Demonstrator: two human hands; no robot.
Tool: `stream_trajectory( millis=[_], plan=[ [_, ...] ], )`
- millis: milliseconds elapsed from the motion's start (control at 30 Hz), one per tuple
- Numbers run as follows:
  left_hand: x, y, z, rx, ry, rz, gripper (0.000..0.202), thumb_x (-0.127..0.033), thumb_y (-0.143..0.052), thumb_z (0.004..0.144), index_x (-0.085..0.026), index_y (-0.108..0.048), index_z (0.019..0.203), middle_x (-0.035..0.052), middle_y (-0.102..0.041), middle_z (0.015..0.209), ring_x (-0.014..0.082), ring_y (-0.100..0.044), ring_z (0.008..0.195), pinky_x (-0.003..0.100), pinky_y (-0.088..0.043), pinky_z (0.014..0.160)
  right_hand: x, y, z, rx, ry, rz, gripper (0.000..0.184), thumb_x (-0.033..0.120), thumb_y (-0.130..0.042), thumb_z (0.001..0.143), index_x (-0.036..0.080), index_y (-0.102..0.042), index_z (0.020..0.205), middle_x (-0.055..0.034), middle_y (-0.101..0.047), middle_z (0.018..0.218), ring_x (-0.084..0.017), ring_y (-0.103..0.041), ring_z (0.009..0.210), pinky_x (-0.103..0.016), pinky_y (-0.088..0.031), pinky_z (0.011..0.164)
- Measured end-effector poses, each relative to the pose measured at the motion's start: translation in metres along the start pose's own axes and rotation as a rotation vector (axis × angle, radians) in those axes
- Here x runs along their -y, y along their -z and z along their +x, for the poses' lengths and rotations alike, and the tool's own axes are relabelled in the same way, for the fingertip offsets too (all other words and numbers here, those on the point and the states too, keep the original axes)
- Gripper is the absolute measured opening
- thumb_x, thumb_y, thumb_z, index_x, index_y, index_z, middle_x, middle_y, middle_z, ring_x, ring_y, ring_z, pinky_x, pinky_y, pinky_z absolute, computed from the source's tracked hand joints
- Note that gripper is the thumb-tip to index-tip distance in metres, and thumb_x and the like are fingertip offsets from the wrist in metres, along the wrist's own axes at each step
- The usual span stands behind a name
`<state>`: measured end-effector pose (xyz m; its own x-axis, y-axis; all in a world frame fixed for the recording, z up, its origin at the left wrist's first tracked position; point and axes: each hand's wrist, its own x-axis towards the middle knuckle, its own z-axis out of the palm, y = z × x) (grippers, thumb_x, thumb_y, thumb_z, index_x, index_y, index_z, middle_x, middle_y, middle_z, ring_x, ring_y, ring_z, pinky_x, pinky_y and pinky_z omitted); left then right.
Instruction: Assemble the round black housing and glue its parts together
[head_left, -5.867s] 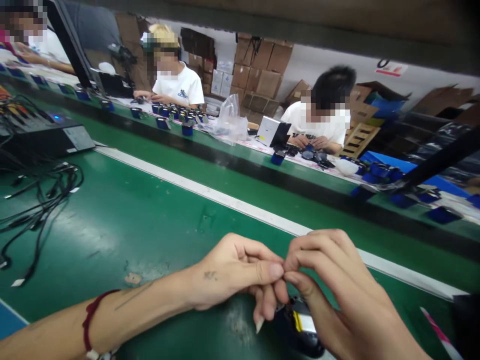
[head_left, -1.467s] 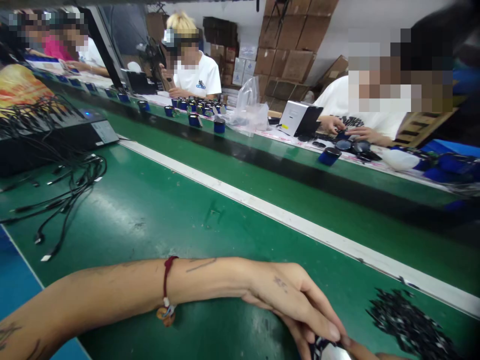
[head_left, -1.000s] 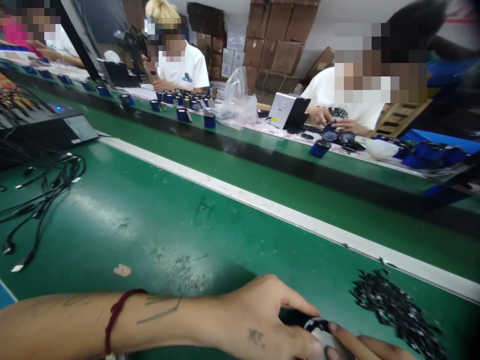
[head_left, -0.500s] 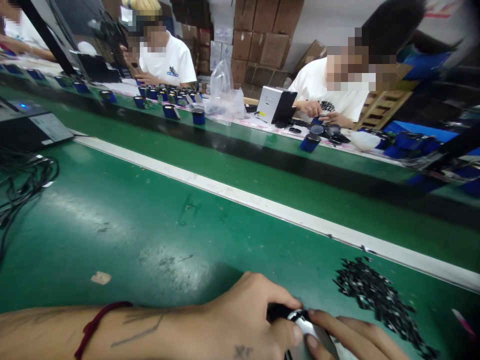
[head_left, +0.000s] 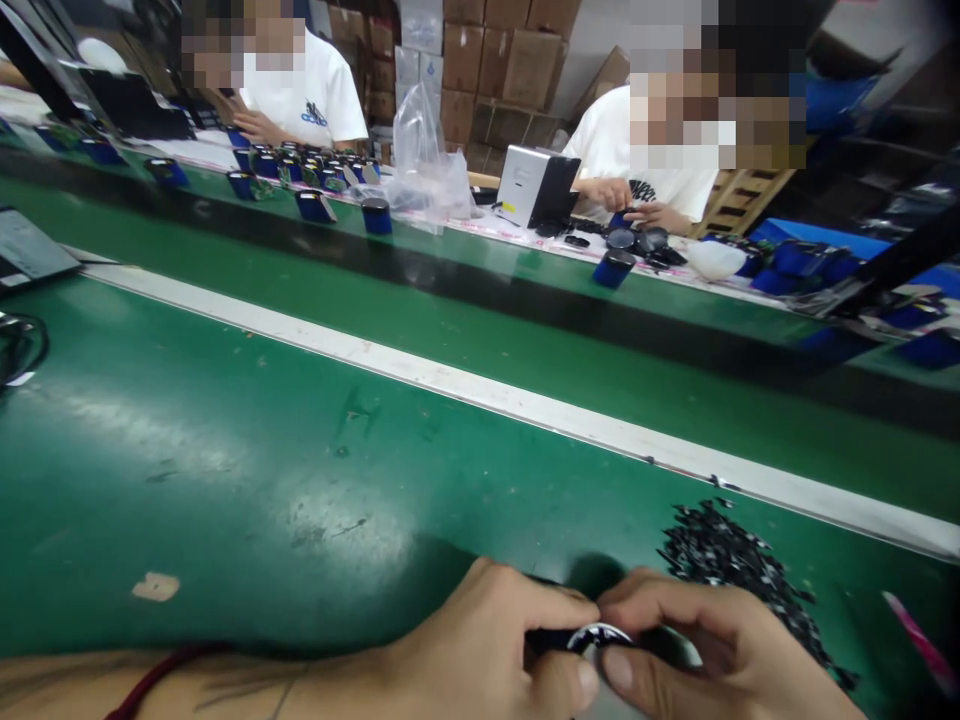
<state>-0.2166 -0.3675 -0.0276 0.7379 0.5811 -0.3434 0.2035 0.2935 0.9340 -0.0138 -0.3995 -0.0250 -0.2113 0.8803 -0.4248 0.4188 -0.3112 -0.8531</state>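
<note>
My left hand [head_left: 480, 655] and my right hand [head_left: 712, 650] meet at the bottom edge of the view, both gripping a small round black part with a silvery ring [head_left: 592, 637]. Thumbs and forefingers pinch it from either side; most of the part is hidden by my fingers. It sits just above the green work surface [head_left: 300, 480]. A heap of small black pieces [head_left: 731, 565] lies right behind my right hand.
A white stripe [head_left: 465, 385] borders the green belt beyond. Across it, two people in white shirts work at a bench with several blue cylinders [head_left: 613, 268], a clear plastic bag [head_left: 424, 170] and a grey box [head_left: 536, 185]. Black cables [head_left: 15, 345] lie at the left edge.
My view has shifted right and down, so the cables and black device slid off to the left. My right hand has come fully onto the round part, pinching it opposite my left.
</note>
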Motion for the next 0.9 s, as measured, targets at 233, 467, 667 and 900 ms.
stream_trajectory(
  millis=[233, 467, 667, 900],
  plan=[
    [-0.006, -0.006, -0.004, 0.01, 0.166, -0.059, 0.027, -0.023, -0.05, 0.084, -0.008, -0.068, 0.099, 0.0011, -0.058, 0.062, 0.013, -0.06, 0.054, 0.022, -0.047, 0.051, 0.028, 0.0, 0.006, 0.046, -0.192, 0.0, 0.018, 0.032, -0.07, 0.07, 0.016, -0.062, 0.071, 0.0012, -0.058, 0.068, -0.009, -0.052, 0.063, -0.017, -0.039, 0.055],
    [-0.007, -0.008, -0.003, -0.001, 0.12, -0.053, 0.022, -0.013, -0.045, 0.086, -0.01, -0.067, 0.085, 0.0, -0.055, 0.055, 0.0119, -0.059, 0.048, 0.026, -0.052, 0.05, 0.023, 0.008, -0.009, 0.141, -0.3, 0.007, 0.054, 0.057, -0.069, 0.078, 0.015, -0.058, 0.109, -0.0015, -0.06, 0.076, -0.012, -0.058, 0.059, -0.019, -0.051, 0.043],
    [-0.008, -0.011, -0.004, -0.01, 0.105, -0.035, 0.024, -0.006, -0.045, 0.08, -0.008, -0.068, 0.084, -0.0002, -0.053, 0.052, 0.0126, -0.06, 0.048, 0.023, -0.052, 0.049, 0.023, -0.004, -0.005, 0.124, -0.41, 0.035, 0.055, 0.058, -0.066, 0.078, 0.014, -0.047, 0.105, -0.0001, -0.057, 0.055, -0.015, -0.059, 0.042, -0.015, -0.04, 0.031],
    [0.0, -0.008, -0.004, 0.023, 0.002, -0.093, 0.021, -0.012, -0.049, 0.08, -0.006, -0.067, 0.09, 0.0, -0.053, 0.052, 0.0129, -0.061, 0.047, 0.021, -0.052, 0.046, 0.017, -0.005, -0.023, 0.119, -0.261, 0.128, 0.076, 0.069, -0.068, 0.074, 0.009, -0.049, 0.116, -0.0032, -0.061, 0.061, -0.012, -0.059, 0.05, -0.02, -0.054, 0.048]
  ],
)
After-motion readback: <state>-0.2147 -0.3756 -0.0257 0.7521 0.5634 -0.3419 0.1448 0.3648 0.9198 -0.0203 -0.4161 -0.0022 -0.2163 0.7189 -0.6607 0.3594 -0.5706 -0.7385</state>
